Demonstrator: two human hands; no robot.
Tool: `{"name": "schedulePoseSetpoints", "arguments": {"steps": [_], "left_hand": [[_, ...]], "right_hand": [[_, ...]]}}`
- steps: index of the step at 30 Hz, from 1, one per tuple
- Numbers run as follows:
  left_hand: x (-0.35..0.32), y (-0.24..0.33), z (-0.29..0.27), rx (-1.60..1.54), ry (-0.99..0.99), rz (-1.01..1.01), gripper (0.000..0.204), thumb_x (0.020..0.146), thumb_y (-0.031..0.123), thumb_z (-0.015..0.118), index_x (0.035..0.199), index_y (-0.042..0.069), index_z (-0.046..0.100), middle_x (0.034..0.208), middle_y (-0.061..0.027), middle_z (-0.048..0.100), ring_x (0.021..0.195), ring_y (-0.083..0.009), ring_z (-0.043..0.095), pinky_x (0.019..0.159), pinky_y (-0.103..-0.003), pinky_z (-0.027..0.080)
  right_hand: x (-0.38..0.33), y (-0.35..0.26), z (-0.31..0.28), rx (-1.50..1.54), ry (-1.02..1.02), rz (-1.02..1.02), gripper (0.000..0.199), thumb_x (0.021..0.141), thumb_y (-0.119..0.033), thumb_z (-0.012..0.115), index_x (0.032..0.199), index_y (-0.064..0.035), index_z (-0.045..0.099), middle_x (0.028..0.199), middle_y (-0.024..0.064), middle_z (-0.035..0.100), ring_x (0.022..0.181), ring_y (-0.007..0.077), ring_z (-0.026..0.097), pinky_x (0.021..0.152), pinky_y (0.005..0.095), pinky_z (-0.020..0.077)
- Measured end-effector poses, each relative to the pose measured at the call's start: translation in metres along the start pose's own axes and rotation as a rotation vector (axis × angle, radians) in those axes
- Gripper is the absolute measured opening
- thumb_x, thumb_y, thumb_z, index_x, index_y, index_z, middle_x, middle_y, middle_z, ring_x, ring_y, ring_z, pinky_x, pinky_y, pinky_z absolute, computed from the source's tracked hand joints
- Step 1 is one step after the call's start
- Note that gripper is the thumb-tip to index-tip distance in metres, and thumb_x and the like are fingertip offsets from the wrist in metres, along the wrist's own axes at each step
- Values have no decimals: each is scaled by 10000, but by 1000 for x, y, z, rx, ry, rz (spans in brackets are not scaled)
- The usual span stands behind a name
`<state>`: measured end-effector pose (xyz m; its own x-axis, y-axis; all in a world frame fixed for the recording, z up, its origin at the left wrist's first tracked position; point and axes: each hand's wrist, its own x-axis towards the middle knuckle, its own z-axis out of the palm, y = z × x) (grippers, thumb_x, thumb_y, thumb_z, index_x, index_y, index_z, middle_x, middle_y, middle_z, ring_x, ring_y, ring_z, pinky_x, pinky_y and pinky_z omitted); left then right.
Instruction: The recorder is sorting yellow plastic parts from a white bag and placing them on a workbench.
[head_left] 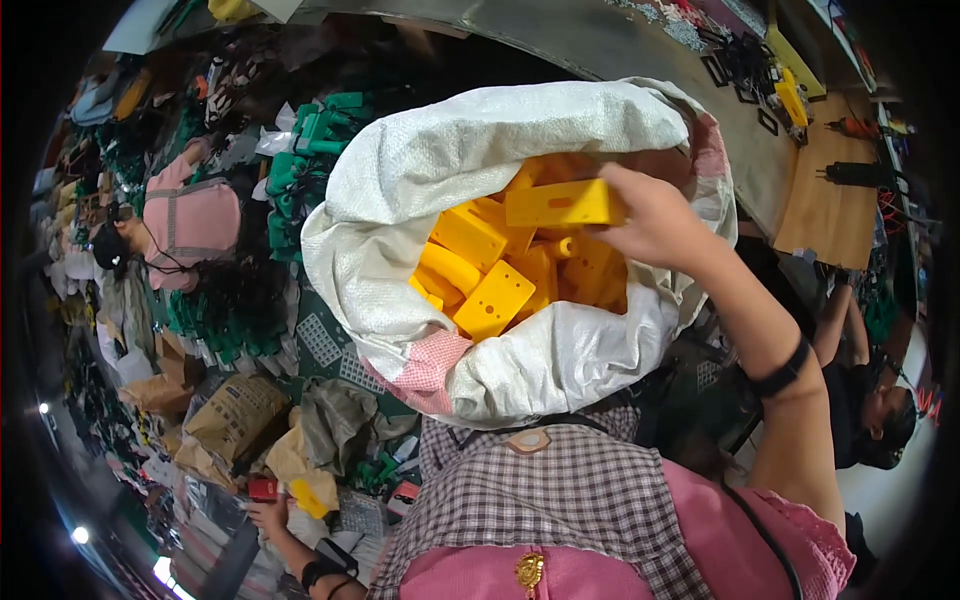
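Observation:
A white woven sack (pixel 400 180) with a rolled-down rim stands open in front of me, holding several yellow plastic housings (pixel 497 300). My right hand (pixel 655 220) is closed on the end of one yellow plastic housing (pixel 563 204), a long block with a slot and small holes, at the sack's mouth. Far down at the left, my left hand (pixel 270 515) has its fingers closed at the lower edge of a small red block-like thing (pixel 263 489). Beside it lies a yellow piece (pixel 308 498). The left fingers show only small.
Brown paper sacks (pixel 235 425) and heaps of green parts (pixel 230 325) lie to the left. A person in pink (pixel 192 220) bends there; another person (pixel 885 425) is at the right. Behind the sack runs a grey worktable (pixel 520 40); a wooden board (pixel 830 200) is at the right.

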<state>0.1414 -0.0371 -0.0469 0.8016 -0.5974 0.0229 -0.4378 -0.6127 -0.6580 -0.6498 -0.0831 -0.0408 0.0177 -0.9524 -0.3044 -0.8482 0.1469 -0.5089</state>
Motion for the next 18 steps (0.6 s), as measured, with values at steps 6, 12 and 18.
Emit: {"name": "schedulePoseSetpoints", "arguments": {"steps": [6, 12, 18], "left_hand": [[-95, 153, -235, -983, 544, 1057, 480, 971, 182, 589, 1383, -38, 476, 1347, -241, 541, 1260, -366, 506, 1086, -424, 359], [-296, 226, -357, -1048, 380, 2249, 614, 808, 124, 729, 1371, 14, 511, 1415, -180, 490, 1307, -365, 464, 1096, -421, 365], [-356, 259, -335, -1130, -726, 2193, 803, 775, 116, 740, 1470, 15, 351, 1486, -182, 406, 1366, -336, 412, 1131, -432, 327]], "right_hand": [[-53, 18, 5, 1636, -218, 214, 600, 970, -455, 582, 1386, -39, 464, 1362, 108, 560, 1256, 230, 552, 1065, 389, 440], [-57, -23, 31, 1947, -235, 418, 566, 990, -490, 517, 1359, -62, 505, 1111, 98, 689, 908, 217, 700, 761, 348, 577], [-48, -12, 53, 1893, -541, 425, 566, 979, -588, 455, 1159, -81, 630, 760, 51, 686, 523, 132, 626, 439, 220, 457]]}}
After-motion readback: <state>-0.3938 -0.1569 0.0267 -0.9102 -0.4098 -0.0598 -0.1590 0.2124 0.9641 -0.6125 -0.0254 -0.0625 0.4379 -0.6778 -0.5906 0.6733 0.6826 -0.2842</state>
